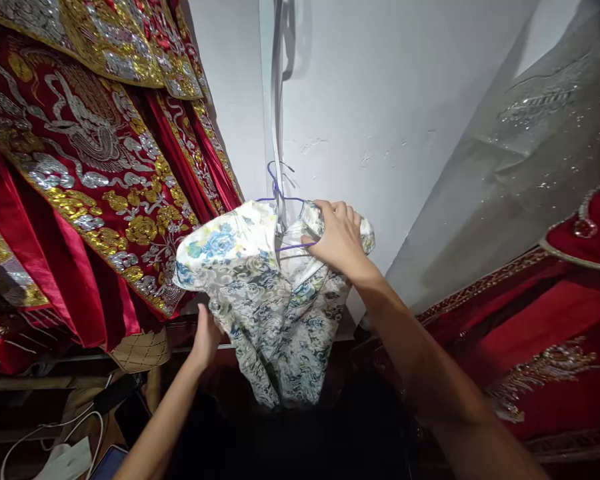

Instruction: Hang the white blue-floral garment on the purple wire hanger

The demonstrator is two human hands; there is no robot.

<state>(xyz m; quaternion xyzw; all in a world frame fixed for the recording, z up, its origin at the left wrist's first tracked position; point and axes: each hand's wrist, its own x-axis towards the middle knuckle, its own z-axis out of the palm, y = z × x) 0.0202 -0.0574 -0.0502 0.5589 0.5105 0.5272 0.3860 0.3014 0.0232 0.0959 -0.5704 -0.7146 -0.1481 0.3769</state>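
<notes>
A short-sleeved floral blouse (280, 313), white with blue, grey and yellow print, hangs in front of me on a thin purple hanger (296, 248). My right hand (341, 237) is closed over the blouse's shoulder on the right, thumb inside the neckline near the hanger's lower bar. Beside the blouse's left edge, below the sleeve, is my left hand (207, 339). Its thumb points up, apart from the cloth, and the fingers are partly hidden behind the blouse's side. The hanger's hook is up by a pale vertical strip (275, 100).
Red garments with gold and silver embroidery (90, 147) hang at the left. A clear plastic cover (505, 153) and a red beaded garment (545, 347) stand at the right. Behind is a white wall (370, 87). A phone (109, 461) and white cables (97, 427) lie lower left.
</notes>
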